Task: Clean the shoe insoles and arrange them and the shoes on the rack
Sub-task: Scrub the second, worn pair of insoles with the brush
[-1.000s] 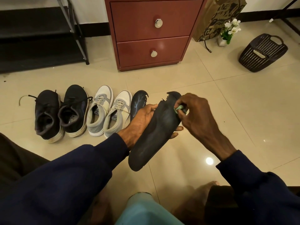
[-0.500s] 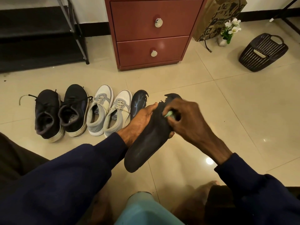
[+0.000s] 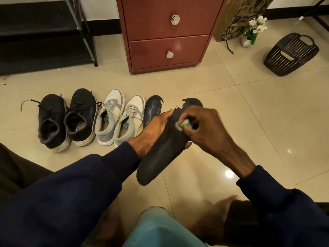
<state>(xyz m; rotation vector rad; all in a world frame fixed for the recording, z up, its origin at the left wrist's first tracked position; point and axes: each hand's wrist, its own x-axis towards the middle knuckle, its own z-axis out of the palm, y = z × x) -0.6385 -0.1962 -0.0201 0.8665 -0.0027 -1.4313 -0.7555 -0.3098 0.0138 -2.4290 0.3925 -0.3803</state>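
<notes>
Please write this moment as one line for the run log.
step: insole cleaning | left hand: holds black insole | right hand: presses pale green cloth on it | second insole: on floor beside grey sneakers

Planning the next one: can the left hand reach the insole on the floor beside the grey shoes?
Probably yes: the floor insole lies uncovered just past the left hand, though that hand holds the other insole.

Red-brown cabinet (image 3: pixel 169 32), 2 drawers, 2 round metal knobs: beyond the right hand (image 3: pixel 204 129), slightly left. Printed paper bag (image 3: pixel 238 16) beyond the hand and to its right, just beside the cabinet. Small white pot of white flowers (image 3: pixel 252 32) in front of the bag. Dark lattice basket (image 3: pixel 290 54) farther right. Cream floor tiles (image 3: pixel 267 113) under all.
</notes>
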